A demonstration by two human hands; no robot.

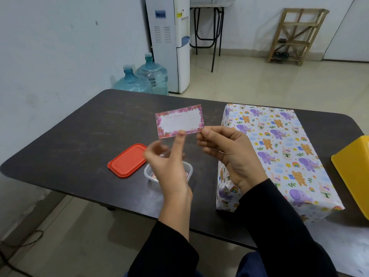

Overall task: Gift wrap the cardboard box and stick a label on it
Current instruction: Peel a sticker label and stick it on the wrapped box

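Views: one. Head-worn wide-angle camera, set above the near edge of the dark brown rounded table (69, 140), facing forward and down. Near field, centre frame: left hand (169, 168) and right hand (227, 154), close to the lens, the right pinching a floral-bordered paper label (179, 121). Middle field, right: box wrapped in animal-print paper (279, 152). Far field, top: white water dispenser (169, 43), wooden slatted rack (295, 35), pale tiled floor (259, 80).
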